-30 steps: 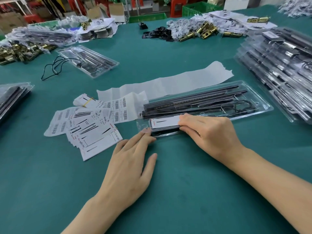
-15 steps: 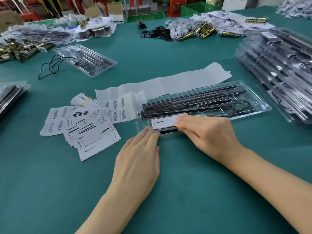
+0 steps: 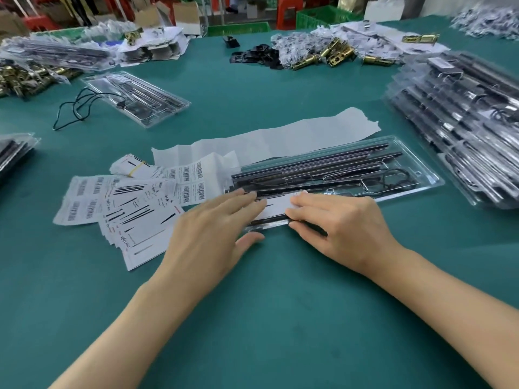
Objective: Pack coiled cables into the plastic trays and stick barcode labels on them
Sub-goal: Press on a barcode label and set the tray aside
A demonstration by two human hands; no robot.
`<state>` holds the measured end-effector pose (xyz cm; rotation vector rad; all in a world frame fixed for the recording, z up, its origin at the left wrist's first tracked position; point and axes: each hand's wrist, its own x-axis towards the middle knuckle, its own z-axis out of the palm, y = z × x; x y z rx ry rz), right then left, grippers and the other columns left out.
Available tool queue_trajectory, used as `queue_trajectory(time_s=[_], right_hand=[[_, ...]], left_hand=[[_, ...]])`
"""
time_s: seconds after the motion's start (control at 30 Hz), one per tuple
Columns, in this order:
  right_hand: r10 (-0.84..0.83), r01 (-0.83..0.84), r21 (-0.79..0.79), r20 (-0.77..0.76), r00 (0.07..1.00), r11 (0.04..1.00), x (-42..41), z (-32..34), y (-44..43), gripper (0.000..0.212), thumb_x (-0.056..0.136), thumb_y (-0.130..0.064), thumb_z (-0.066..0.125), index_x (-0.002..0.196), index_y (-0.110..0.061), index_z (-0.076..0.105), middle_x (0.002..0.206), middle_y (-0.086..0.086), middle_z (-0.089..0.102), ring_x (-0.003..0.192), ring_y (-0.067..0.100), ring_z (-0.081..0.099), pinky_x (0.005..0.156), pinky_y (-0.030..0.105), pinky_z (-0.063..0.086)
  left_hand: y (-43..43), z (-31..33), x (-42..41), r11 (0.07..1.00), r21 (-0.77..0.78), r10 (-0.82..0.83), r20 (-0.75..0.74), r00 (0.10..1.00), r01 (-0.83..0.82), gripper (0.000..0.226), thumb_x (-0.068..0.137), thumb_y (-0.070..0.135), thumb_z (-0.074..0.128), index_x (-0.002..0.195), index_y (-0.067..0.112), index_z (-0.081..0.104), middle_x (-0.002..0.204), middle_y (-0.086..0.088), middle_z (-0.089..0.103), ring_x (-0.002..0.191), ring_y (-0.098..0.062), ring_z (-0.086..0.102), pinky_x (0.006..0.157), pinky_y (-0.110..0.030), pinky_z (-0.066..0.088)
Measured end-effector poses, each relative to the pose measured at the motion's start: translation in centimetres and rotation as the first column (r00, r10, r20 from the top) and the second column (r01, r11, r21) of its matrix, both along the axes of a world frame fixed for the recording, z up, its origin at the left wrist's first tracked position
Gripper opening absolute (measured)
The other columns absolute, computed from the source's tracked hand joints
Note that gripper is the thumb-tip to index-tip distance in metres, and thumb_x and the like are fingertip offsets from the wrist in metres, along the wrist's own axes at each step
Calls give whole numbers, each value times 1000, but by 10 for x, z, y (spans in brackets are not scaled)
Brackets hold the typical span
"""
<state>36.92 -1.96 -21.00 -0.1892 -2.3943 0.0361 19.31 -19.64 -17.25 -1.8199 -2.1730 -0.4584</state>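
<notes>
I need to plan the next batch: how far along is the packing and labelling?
Done: a stack of filled trays at right. In hand: both the left hand and right hand press a white label onto the packed tray. Left: loose barcode labels, unused.

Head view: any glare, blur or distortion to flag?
Head view: wide-angle bowing at the edges; glare streaks on the clear tray and the stacked trays; far table clutter is soft; left hand slightly motion-blurred; lighting even, with only faint shadows under both hands.

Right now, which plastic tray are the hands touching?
The long clear tray in the middle, right in front. Both the left hand and right hand press on its near end; other trays sit untouched.
</notes>
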Motion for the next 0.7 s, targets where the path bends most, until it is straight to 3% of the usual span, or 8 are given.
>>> queue_trajectory(time_s=[0.13, 0.2, 0.3, 0.37, 0.5, 0.57, 0.7], right_hand=[[-23, 21, 17, 87, 996, 1000, 0, 4, 1, 12, 99, -26, 68, 100, -22, 79, 110, -6, 75, 106, 17, 70, 68, 36, 59], [-16, 13, 22, 121, 993, 1000, 0, 6, -1, 11, 98, -23, 69, 102, -19, 78, 119, -4, 74, 116, 19, 67, 84, 36, 59], [-12, 29, -71, 220, 975, 997, -1, 6, -8, 32, 95, -18, 71, 126, -14, 72, 141, 1, 64, 135, 18, 57, 111, 35, 48], [-38, 80, -124, 312, 949, 989, -3, 6, -14, 46, 97, -22, 68, 142, -13, 61, 151, 4, 55, 144, 19, 47, 117, 38, 42], [-26, 120, -181, 452, 892, 976, -2, 6, -20, 53, 105, -36, 48, 155, -20, 45, 163, 5, 37, 154, 19, 28, 126, 39, 25], [-20, 127, -185, 493, 870, 974, -1, 6, -20, 56, 106, -44, 36, 159, -27, 36, 168, 2, 28, 157, 17, 20, 128, 36, 16], [-29, 143, -180, 521, 853, 973, -2, 5, -21, 57, 106, -48, 30, 160, -31, 31, 169, 0, 23, 158, 16, 15, 128, 34, 12]], left_hand=[[7, -7, -6, 996, -17, -84, 22, 996, 84, 32, 80, 24, 87, 111, 27, 79, 120, 9, 75, 110, -14, 73, 76, -31, 60], [6, -14, -6, 994, 27, -110, 10, 994, 110, 29, 83, 20, 85, 111, 25, 79, 122, 8, 75, 114, -13, 71, 76, -30, 61], [7, -20, -5, 989, 76, -127, -24, 992, 128, 25, 86, 17, 79, 111, 21, 78, 122, 4, 75, 115, -15, 70, 76, -31, 63], [7, -20, -5, 988, 86, -127, -27, 992, 129, 24, 87, 17, 78, 111, 21, 79, 122, 3, 75, 114, -16, 71, 76, -32, 64], [5, -23, -7, 987, 61, -148, -22, 989, 149, 29, 90, 18, 76, 119, 20, 77, 128, 0, 72, 119, -19, 69, 77, -38, 65], [2, -25, -9, 986, 33, -164, -38, 986, 165, 38, 89, 13, 78, 126, 19, 74, 133, -1, 70, 124, -19, 66, 84, -36, 63], [-1, -26, -14, 982, -34, -187, -60, 981, 185, 54, 86, 0, 78, 136, 15, 67, 143, -3, 62, 133, -20, 59, 109, -40, 48]])
